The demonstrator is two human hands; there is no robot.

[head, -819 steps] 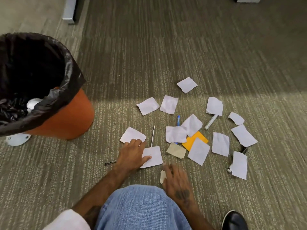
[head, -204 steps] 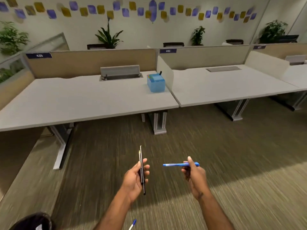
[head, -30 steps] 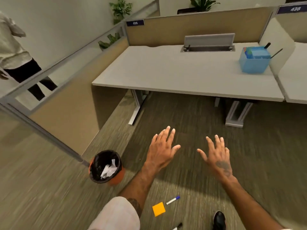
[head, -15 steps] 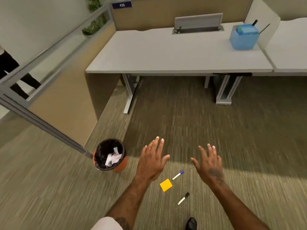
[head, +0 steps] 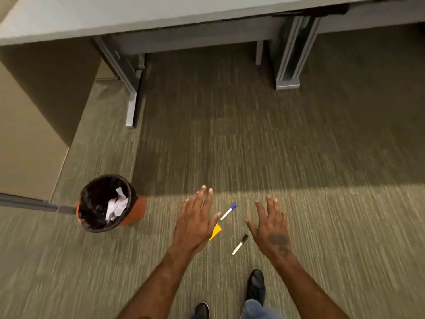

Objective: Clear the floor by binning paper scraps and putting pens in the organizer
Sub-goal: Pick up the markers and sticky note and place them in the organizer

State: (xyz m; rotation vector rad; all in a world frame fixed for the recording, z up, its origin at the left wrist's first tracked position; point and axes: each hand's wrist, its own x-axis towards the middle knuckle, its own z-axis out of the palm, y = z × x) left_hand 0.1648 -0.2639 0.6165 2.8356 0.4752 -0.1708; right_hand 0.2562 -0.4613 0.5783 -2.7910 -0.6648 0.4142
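On the carpet lie a white pen with a blue cap (head: 228,212), a white marker with a black cap (head: 239,244) and an orange paper scrap (head: 216,230). My left hand (head: 195,223) hovers with straight fingers, empty, partly covering the orange scrap. My right hand (head: 271,229) is spread and empty, just right of the black-capped marker. The orange bin (head: 108,203) with a black liner stands to the left and holds crumpled white paper. The blue organizer is out of view.
A grey desk (head: 138,14) runs across the top, with metal legs (head: 132,88) on the left and a leg column (head: 291,58) on the right. A beige partition panel (head: 25,134) stands at the left. My black shoes (head: 255,285) are at the bottom.
The view has tilted down, so the desk top and blue organizer have left the frame. Both empty hands have come lower toward the pens and the orange scrap.
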